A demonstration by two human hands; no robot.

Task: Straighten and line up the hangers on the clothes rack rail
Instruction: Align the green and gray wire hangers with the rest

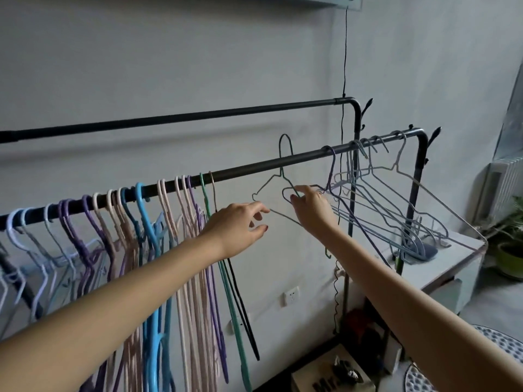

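On the front black rail a tight row of several blue, purple, pink and green hangers hangs at the left. Several pale wire hangers sit askew at the right end. Between the two groups a green wire hanger is raised, its hook standing above the rail. My right hand pinches its right shoulder. My left hand reaches toward its left shoulder with fingers loosely spread, fingertips at the lower wire without gripping it.
A second, bare black rail runs behind and higher. A black cord hangs down the wall. A white cabinet and a potted plant stand at the right, with a box on the floor.
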